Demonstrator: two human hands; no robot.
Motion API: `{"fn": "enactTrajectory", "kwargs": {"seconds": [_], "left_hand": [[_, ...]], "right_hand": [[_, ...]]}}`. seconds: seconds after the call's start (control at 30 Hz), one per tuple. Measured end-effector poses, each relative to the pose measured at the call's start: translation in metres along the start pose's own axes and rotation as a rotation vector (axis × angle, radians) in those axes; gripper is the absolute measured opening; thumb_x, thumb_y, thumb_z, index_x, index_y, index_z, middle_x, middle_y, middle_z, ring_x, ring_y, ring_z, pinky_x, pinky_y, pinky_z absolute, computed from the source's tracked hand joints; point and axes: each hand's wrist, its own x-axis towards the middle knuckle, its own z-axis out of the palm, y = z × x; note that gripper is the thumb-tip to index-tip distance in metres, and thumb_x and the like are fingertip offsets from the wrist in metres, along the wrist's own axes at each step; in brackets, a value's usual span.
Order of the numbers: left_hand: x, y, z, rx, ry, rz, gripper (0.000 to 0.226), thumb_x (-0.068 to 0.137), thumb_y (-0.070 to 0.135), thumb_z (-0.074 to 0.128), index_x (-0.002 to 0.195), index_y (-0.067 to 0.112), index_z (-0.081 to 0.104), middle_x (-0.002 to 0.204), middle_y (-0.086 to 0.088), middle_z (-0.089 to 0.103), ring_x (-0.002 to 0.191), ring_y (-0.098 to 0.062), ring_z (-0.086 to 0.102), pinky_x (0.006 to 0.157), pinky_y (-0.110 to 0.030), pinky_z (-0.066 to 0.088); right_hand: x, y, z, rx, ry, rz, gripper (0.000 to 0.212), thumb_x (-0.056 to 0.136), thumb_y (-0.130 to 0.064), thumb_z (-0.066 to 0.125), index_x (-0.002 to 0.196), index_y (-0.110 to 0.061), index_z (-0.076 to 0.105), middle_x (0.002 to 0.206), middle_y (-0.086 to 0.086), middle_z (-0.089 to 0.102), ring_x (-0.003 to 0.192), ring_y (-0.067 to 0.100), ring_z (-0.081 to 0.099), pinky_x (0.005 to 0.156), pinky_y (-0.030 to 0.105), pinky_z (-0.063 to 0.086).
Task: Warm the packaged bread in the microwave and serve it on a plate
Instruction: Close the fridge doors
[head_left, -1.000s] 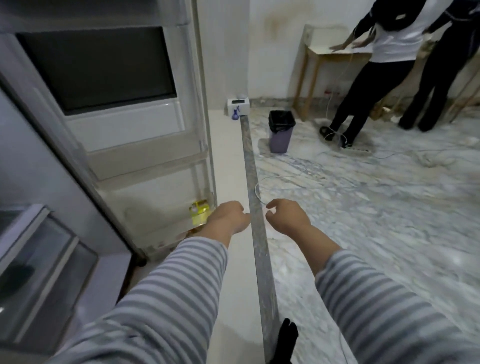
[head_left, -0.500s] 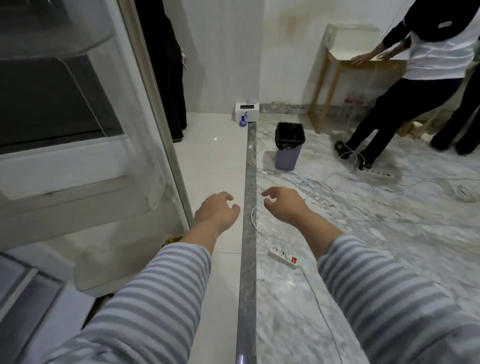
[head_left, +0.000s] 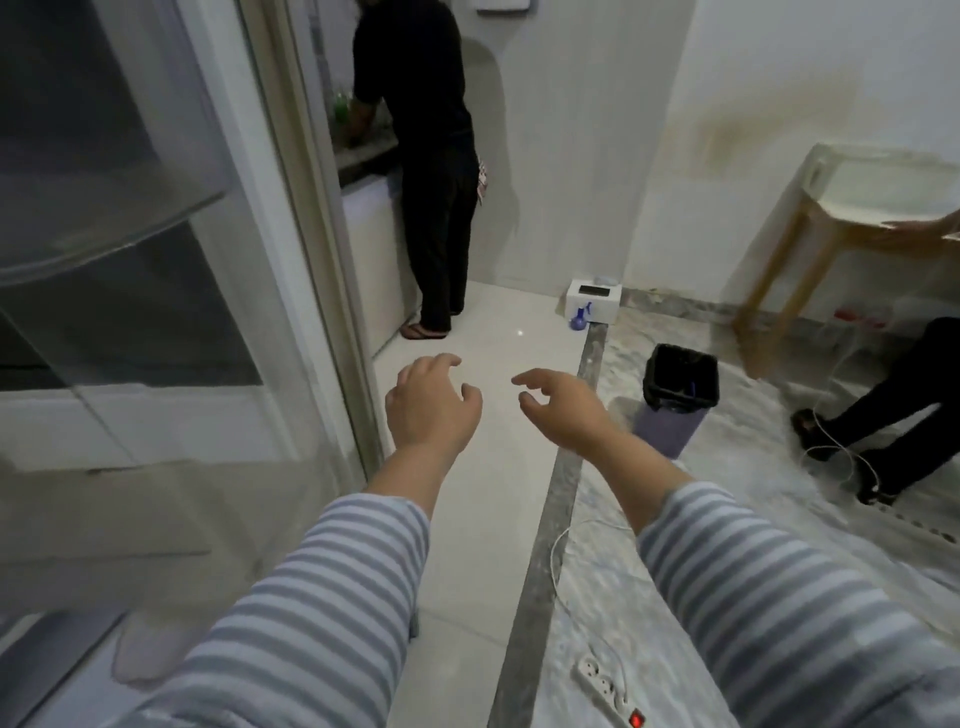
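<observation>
Here, left hand (head_left: 431, 405) and right hand (head_left: 563, 410) empty, fingers loosely spread, above bare floor tiles (head_left: 498, 332) beside fridge door edge (head_left: 332, 291).

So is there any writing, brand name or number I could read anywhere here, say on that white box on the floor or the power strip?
None can be read.
White box on the floor by the wall: a dark patch on top, no legible text.
White power strip with a red switch: no marking visible.
Black-lined purple waste bin: plain.
White plate high on the wall: cut off, blank.
</observation>
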Motion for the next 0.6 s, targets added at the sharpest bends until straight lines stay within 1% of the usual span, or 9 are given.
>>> {"fn": "enactTrajectory", "kwargs": {"seconds": [0.13,0.2,0.23,0.27,0.33,0.37,0.47,0.53,0.6], "left_hand": [[0.034,-0.006,-0.006,0.010,0.143,0.038,0.038,0.083,0.023,0.054,0.121,0.020,0.059,0.125,0.001,0.058,0.119,-0.020,0.049,0.099,-0.039,0.041],[0.046,-0.006,-0.010,-0.004,0.258,0.068,0.037,0.081,0.017,0.057,0.118,0.015,0.062,0.121,-0.002,0.059,0.115,-0.022,0.052,0.099,-0.036,0.041],[0.051,-0.004,-0.012,-0.013,0.318,0.072,0.037,0.080,0.014,0.057,0.117,0.013,0.062,0.121,-0.003,0.060,0.115,-0.021,0.052,0.100,-0.033,0.040],[0.054,-0.001,-0.015,-0.011,0.373,0.075,0.037,0.080,0.012,0.057,0.116,0.013,0.062,0.121,-0.003,0.060,0.115,-0.021,0.052,0.099,-0.030,0.038],[0.056,0.006,-0.019,0.045,0.483,0.080,0.037,0.080,0.010,0.057,0.117,0.014,0.061,0.122,-0.002,0.059,0.118,-0.017,0.050,0.098,-0.026,0.037],[0.056,0.010,-0.022,0.076,0.539,0.065,0.038,0.080,0.009,0.057,0.117,0.015,0.060,0.122,-0.001,0.058,0.119,-0.016,0.048,0.098,-0.025,0.037],[0.052,0.024,-0.031,0.194,0.684,-0.042,0.041,0.079,0.009,0.058,0.119,0.020,0.057,0.124,0.005,0.054,0.119,-0.011,0.047,0.094,-0.021,0.035],[0.048,0.034,-0.038,0.291,0.762,-0.095,0.044,0.078,0.010,0.061,0.120,0.022,0.055,0.126,0.006,0.053,0.120,-0.011,0.046,0.100,-0.024,0.034],[0.045,0.044,-0.048,0.379,0.854,-0.158,0.050,0.074,0.013,0.064,0.123,0.021,0.054,0.132,0.003,0.050,0.126,-0.014,0.040,0.107,-0.034,0.034]], "right_hand": [[0.062,-0.015,-0.007,0.102,-0.028,-0.159,0.030,0.092,-0.026,0.053,0.120,-0.028,0.063,0.123,-0.002,0.064,0.109,0.012,0.058,0.084,0.020,0.039],[0.097,-0.028,-0.014,0.139,-0.038,-0.277,0.029,0.092,-0.024,0.054,0.119,-0.026,0.064,0.121,-0.004,0.065,0.102,0.003,0.056,0.082,0.014,0.037],[0.113,-0.036,-0.017,0.162,-0.043,-0.337,0.029,0.093,-0.024,0.055,0.120,-0.026,0.064,0.121,-0.004,0.065,0.099,0.001,0.055,0.080,0.012,0.037],[0.129,-0.046,-0.021,0.184,-0.057,-0.396,0.030,0.093,-0.024,0.055,0.121,-0.025,0.063,0.121,-0.003,0.065,0.099,0.004,0.057,0.080,0.015,0.040],[0.153,-0.069,-0.026,0.231,-0.101,-0.534,0.032,0.094,-0.024,0.054,0.125,-0.023,0.060,0.125,-0.001,0.062,0.108,0.013,0.058,0.091,0.027,0.046],[0.162,-0.082,-0.029,0.252,-0.122,-0.604,0.033,0.094,-0.025,0.053,0.127,-0.023,0.059,0.127,-0.001,0.060,0.112,0.015,0.056,0.096,0.031,0.045],[0.174,-0.122,-0.039,0.305,-0.178,-0.813,0.035,0.095,-0.029,0.053,0.130,-0.026,0.055,0.132,-0.004,0.057,0.118,0.011,0.052,0.099,0.034,0.044],[0.173,-0.146,-0.045,0.342,-0.208,-0.958,0.039,0.095,-0.032,0.053,0.133,-0.027,0.052,0.135,-0.005,0.054,0.120,0.006,0.047,0.100,0.033,0.043],[0.168,-0.167,-0.051,0.387,-0.206,-1.086,0.047,0.095,-0.036,0.053,0.140,-0.026,0.044,0.143,-0.004,0.046,0.128,0.007,0.041,0.106,0.035,0.038]]}}
